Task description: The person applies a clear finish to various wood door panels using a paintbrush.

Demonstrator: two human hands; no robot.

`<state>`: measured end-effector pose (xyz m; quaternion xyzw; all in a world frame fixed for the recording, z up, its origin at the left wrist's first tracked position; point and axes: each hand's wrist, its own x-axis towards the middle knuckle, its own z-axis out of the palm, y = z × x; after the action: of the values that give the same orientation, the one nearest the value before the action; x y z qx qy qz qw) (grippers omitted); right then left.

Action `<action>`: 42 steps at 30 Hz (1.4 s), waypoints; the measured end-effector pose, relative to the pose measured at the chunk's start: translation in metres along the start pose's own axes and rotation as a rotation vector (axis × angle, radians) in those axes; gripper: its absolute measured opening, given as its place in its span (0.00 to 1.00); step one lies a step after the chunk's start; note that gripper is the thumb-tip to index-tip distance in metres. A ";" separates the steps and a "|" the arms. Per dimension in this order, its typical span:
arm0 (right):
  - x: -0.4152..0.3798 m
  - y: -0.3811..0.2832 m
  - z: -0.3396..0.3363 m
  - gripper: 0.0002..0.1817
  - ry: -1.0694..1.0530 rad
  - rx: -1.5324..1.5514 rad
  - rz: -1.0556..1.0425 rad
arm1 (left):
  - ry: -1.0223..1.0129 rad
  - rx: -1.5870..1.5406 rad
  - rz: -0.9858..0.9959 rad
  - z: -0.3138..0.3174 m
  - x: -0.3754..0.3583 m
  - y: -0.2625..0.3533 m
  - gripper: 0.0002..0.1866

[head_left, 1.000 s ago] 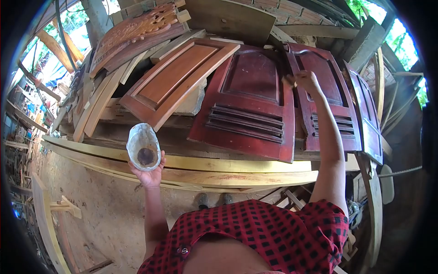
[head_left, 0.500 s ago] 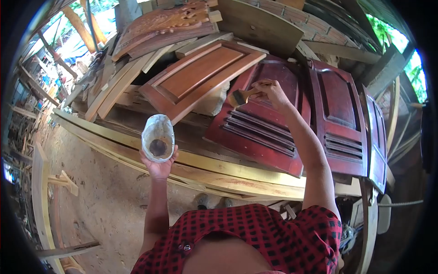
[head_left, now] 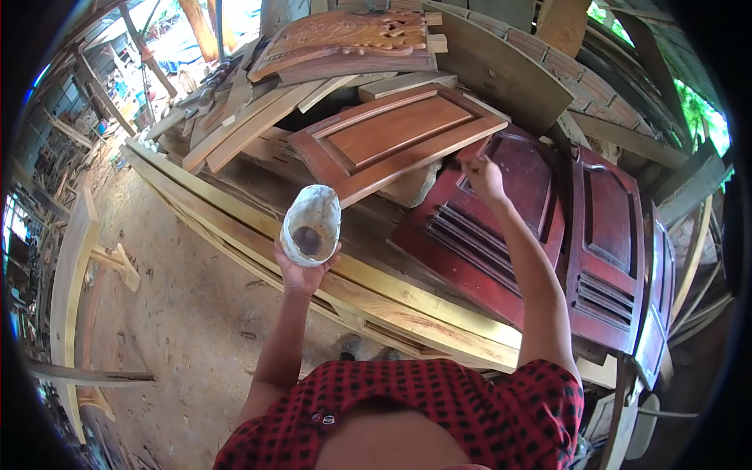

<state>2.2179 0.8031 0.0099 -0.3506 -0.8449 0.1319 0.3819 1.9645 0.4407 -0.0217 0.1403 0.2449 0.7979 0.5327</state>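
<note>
A white cut-open plastic container [head_left: 323, 205] with some dark liquid in its bottom rests in my left hand [head_left: 304, 274], fingers wrapped around its lower end. My right hand [head_left: 484, 182] is closed on a paintbrush, which is mostly hidden behind the fingers in this view. That hand hovers over the upper part of a dark red louvred door panel [head_left: 523, 176]. Just to its left lies a lighter brown panel [head_left: 403, 133] with a raised frame, its right end close to my fingertips.
Another dark red panel [head_left: 603, 219] leans at the right. Long yellowish planks [head_left: 392, 301] run along the front of the pile. A carved wooden piece [head_left: 348, 39] lies at the back, loose boards [head_left: 251, 129] at its left. A wooden bench [head_left: 74, 290] stands on the dirt floor.
The view has swung, so the panels sit lower and further right. My right hand has turned, and the brush bristles that showed before are now out of sight. My left hand still holds the container.
</note>
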 end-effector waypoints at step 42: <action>0.054 -0.209 0.083 0.17 -0.353 0.957 0.587 | 0.003 -0.241 0.111 -0.062 0.066 0.090 0.43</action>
<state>2.0285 0.6939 0.0862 -0.3311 -0.6096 0.6553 0.2989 1.8381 0.4583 -0.0281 0.0877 0.1398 0.8500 0.5003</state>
